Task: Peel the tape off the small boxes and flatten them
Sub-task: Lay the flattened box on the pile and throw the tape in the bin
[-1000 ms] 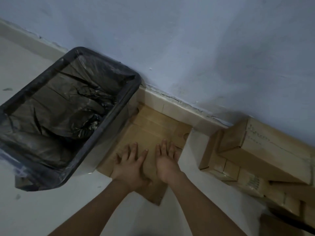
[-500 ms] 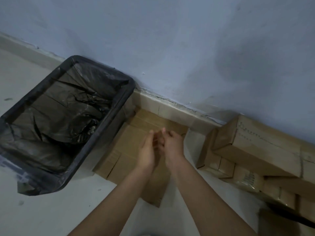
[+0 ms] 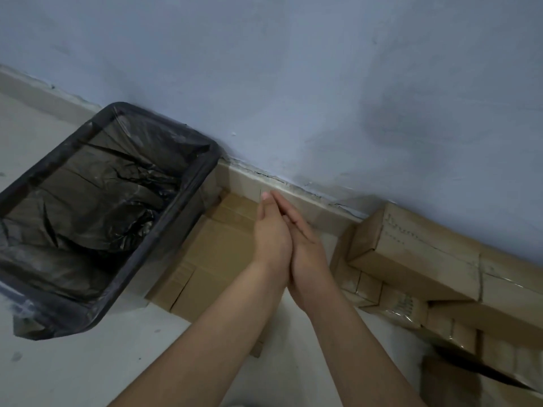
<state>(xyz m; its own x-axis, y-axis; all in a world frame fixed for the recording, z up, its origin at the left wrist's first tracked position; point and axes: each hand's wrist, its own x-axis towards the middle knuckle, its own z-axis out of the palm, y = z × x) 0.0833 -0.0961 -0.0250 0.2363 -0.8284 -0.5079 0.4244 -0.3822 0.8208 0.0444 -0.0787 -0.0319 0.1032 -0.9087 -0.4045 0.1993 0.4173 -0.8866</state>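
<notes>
A pale blue wall (image 3: 323, 83) fills the space beyond the hands, meeting the light floor (image 3: 73, 368) at a cracked beige skirting (image 3: 296, 201) just past the fingertips. To the left of the left hand stands a black bin (image 3: 97, 218) lined with a dark plastic bag (image 3: 88, 207) — its near rim lies close beside the cardboard. To the right of the right hand a stack of small boxes (image 3: 417, 259) rests against the skirting, brown, closed, some showing shiny tape; the topmost one lies tilted across the others. Under and to the left of the hands, flattened boxes (image 3: 211, 259) lie on the floor between the bin and the stack, their flaps spread out. The left hand (image 3: 271, 233) and the right hand (image 3: 305, 254) are pressed palm to palm above that cardboard — fingers straight, pointing towards the skirting, holding nothing. The right hand's fingers (image 3: 286, 208) lie along the left hand's fingers, and both forearms reach in from the lower edge of the view.
</notes>
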